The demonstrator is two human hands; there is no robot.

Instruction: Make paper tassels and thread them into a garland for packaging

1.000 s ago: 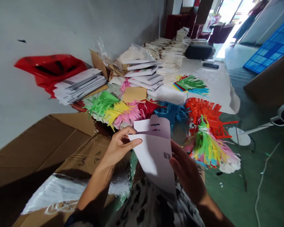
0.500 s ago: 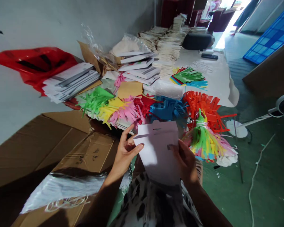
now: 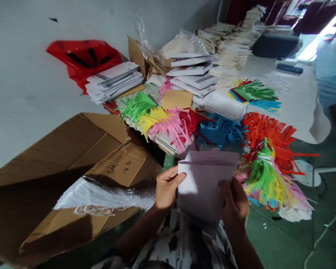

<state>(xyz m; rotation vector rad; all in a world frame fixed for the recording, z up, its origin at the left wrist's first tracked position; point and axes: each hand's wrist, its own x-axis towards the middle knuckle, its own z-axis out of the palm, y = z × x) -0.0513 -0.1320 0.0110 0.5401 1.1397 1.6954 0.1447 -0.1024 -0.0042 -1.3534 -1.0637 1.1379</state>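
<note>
A white paper packaging box (image 3: 200,186) with a hang tab along its top is held upright in front of my body, its top edge parted. My left hand (image 3: 168,186) pinches its left edge, thumb on the front and fingers behind. On the right edge, my right hand (image 3: 235,203) grips it in shadow, fingers partly hidden. Just beyond lie fringed paper bundles: green (image 3: 138,106), yellow (image 3: 154,120), pink (image 3: 170,127), red (image 3: 192,121), blue (image 3: 222,129) and orange-red (image 3: 268,130). A multicoloured tied tassel bundle (image 3: 268,175) sits right of my right hand.
An open cardboard carton (image 3: 100,138) stands at left, with a plastic-wrapped white bundle (image 3: 100,196) on it. Stacks of white boxes (image 3: 194,76) and a red bag (image 3: 84,56) lie behind. A phone-like dark object (image 3: 289,68) rests on the white-covered table (image 3: 302,101).
My view has swung left, so the scene sits further right. The left fingers, spread before, have closed on the box's left edge. The box's top gapes wider; its hang tab has tipped back.
</note>
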